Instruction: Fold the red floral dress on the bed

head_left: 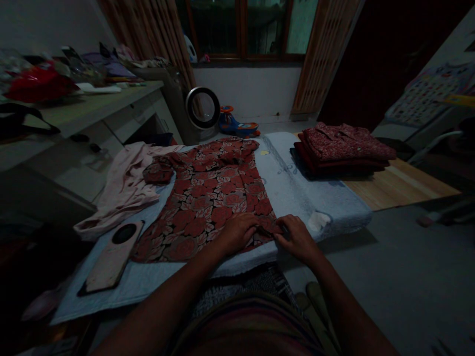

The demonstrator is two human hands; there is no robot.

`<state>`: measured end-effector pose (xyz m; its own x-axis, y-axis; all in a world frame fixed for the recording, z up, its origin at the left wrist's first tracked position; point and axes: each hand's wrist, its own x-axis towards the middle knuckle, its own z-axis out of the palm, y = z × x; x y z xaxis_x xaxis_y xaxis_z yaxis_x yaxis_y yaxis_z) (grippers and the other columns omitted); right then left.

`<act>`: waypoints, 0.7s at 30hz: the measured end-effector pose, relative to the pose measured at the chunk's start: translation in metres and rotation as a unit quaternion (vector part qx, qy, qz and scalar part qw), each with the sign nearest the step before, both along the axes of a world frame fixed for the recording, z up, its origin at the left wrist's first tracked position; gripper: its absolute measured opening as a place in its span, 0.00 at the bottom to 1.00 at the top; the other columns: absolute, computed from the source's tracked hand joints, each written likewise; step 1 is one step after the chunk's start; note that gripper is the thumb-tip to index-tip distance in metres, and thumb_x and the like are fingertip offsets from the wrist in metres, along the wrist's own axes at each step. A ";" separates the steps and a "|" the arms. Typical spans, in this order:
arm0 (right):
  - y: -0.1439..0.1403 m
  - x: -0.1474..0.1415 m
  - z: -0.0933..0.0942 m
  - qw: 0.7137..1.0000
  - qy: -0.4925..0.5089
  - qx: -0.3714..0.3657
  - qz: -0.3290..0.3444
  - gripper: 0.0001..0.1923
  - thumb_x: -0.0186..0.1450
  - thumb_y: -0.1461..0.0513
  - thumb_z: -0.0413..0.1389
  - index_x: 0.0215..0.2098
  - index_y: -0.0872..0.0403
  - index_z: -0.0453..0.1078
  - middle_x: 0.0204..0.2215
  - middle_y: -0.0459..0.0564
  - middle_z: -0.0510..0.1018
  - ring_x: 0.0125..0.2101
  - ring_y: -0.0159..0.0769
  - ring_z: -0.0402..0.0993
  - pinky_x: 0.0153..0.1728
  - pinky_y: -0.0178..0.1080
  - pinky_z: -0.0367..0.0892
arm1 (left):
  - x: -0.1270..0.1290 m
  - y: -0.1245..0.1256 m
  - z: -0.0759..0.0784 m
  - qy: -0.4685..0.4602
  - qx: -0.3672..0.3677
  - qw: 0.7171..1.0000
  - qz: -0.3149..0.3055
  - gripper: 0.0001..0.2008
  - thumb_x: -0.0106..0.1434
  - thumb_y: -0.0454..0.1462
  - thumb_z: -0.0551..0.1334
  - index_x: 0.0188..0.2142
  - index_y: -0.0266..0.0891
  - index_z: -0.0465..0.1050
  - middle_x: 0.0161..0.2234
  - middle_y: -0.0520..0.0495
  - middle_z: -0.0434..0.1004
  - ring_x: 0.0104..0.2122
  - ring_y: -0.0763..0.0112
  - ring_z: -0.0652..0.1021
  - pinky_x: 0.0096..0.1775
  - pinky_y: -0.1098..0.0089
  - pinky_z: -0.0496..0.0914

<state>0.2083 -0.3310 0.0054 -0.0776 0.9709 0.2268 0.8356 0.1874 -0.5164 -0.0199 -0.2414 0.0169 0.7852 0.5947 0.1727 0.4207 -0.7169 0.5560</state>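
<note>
Shirt (pixel 211 193), red with a floral pattern, lies spread across the middle of the table, on a pale cloth (pixel 285 158). Its hem lies along the near edge, its top towards the far edge, and one sleeve is bunched out towards the left edge. Both hands are at the right corner of the hem. The right hand (pixel 296 236) pinches the hem's corner between thumb and fingers. The left hand (pixel 239 231) rests on the shirt just beside it, fingers bent over the fabric; whether they grip it I cannot tell. Between the two hands the fabric is rumpled.

At the near left corner of the table a phone (pixel 106 267) lies back up, close beside the hem. Beyond it a pink garment (pixel 124 185) lies crumpled along the left edge, near the sleeve. Towards the far right corner stands a folded stack (pixel 341 148), a speckled red piece on top of darker ones; near it, bare wood (pixel 397 185) shows at the right end.

Left of the table is a cluttered counter (pixel 144 91) with a red bag (pixel 42 83) on it. Beyond the far edge, a blue toy (pixel 237 124) stands on the floor below the window (pixel 260 29).
</note>
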 end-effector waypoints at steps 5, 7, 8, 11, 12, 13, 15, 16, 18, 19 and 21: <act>-0.002 -0.008 -0.005 0.999 -0.018 0.034 -0.023 0.11 0.62 0.63 0.55 0.43 0.53 0.67 0.39 0.52 0.74 0.42 0.44 0.67 0.43 0.43 0.59 | 0.006 -0.003 0.005 -0.024 -0.061 0.995 0.070 0.11 0.68 0.33 0.55 0.45 0.43 0.75 0.44 0.47 0.80 0.46 0.64 0.77 0.51 0.64 0.69; -0.002 -0.010 -0.008 0.998 -0.024 0.043 -0.042 0.10 0.61 0.64 0.54 0.42 0.53 0.68 0.38 0.52 0.74 0.41 0.44 0.66 0.43 0.43 0.59 | 0.006 -0.004 0.005 -0.033 -0.071 0.993 0.089 0.13 0.66 0.31 0.56 0.46 0.43 0.74 0.45 0.47 0.80 0.46 0.64 0.78 0.51 0.65 0.70; -0.002 -0.010 -0.010 0.997 -0.027 0.047 -0.053 0.09 0.61 0.65 0.54 0.41 0.53 0.67 0.38 0.52 0.74 0.41 0.44 0.66 0.43 0.43 0.59 | 0.006 -0.004 0.003 -0.034 -0.070 0.993 0.093 0.14 0.65 0.29 0.56 0.47 0.43 0.74 0.46 0.48 0.80 0.47 0.64 0.78 0.51 0.65 0.70; -0.001 -0.011 -0.015 0.995 -0.028 0.055 -0.075 0.10 0.60 0.67 0.52 0.40 0.52 0.67 0.38 0.53 0.74 0.41 0.44 0.66 0.43 0.43 0.59 | 0.006 -0.004 -0.003 -0.022 -0.039 0.995 0.087 0.21 0.59 0.25 0.57 0.49 0.43 0.72 0.48 0.48 0.79 0.49 0.64 0.76 0.53 0.65 0.69; -0.001 -0.011 -0.016 0.995 -0.026 0.057 -0.077 0.10 0.60 0.68 0.52 0.39 0.53 0.67 0.37 0.53 0.73 0.41 0.44 0.66 0.43 0.43 0.59 | 0.005 -0.003 -0.005 -0.014 -0.024 0.996 0.082 0.22 0.57 0.24 0.58 0.49 0.44 0.72 0.49 0.48 0.79 0.50 0.63 0.76 0.53 0.64 0.68; -0.001 -0.011 -0.017 0.995 -0.024 0.060 -0.077 0.10 0.59 0.68 0.52 0.39 0.52 0.67 0.37 0.52 0.73 0.41 0.44 0.66 0.43 0.43 0.59 | 0.005 -0.003 -0.007 -0.007 -0.009 0.997 0.075 0.22 0.57 0.24 0.58 0.49 0.44 0.73 0.49 0.47 0.78 0.50 0.63 0.75 0.54 0.63 0.68; -0.001 -0.011 -0.018 0.995 -0.019 0.068 -0.077 0.09 0.60 0.68 0.51 0.38 0.52 0.66 0.36 0.52 0.73 0.40 0.44 0.66 0.43 0.43 0.59 | 0.005 -0.003 -0.009 -0.003 0.012 0.998 0.061 0.19 0.58 0.25 0.58 0.46 0.43 0.74 0.48 0.47 0.78 0.50 0.62 0.75 0.54 0.62 0.67; -0.001 -0.011 -0.018 0.994 -0.016 0.072 -0.077 0.08 0.60 0.68 0.51 0.38 0.52 0.66 0.36 0.52 0.72 0.40 0.43 0.66 0.43 0.43 0.59 | 0.005 -0.003 -0.009 -0.005 0.017 0.998 0.053 0.17 0.59 0.25 0.58 0.44 0.43 0.74 0.46 0.47 0.79 0.49 0.62 0.75 0.53 0.62 0.67; -0.002 -0.011 -0.019 0.994 -0.014 0.079 -0.073 0.07 0.60 0.68 0.51 0.36 0.52 0.66 0.35 0.51 0.72 0.40 0.43 0.66 0.42 0.43 0.59 | 0.004 -0.002 -0.008 -0.010 0.017 0.999 0.044 0.14 0.61 0.26 0.57 0.42 0.42 0.75 0.44 0.46 0.79 0.47 0.63 0.75 0.52 0.62 0.68; -0.003 -0.011 -0.019 0.994 -0.014 0.081 -0.072 0.07 0.60 0.68 0.51 0.36 0.52 0.65 0.35 0.51 0.72 0.39 0.43 0.65 0.42 0.43 0.59 | 0.003 -0.002 -0.007 -0.012 0.015 0.999 0.042 0.13 0.62 0.26 0.57 0.41 0.41 0.75 0.43 0.46 0.79 0.46 0.63 0.75 0.51 0.63 0.68; -0.004 -0.011 -0.020 0.994 -0.016 0.083 -0.070 0.06 0.60 0.68 0.51 0.35 0.51 0.65 0.35 0.51 0.72 0.39 0.43 0.65 0.41 0.42 0.58 | 0.000 -0.002 -0.005 -0.012 0.014 0.999 0.038 0.13 0.61 0.26 0.57 0.40 0.41 0.75 0.43 0.46 0.79 0.46 0.63 0.75 0.50 0.63 0.69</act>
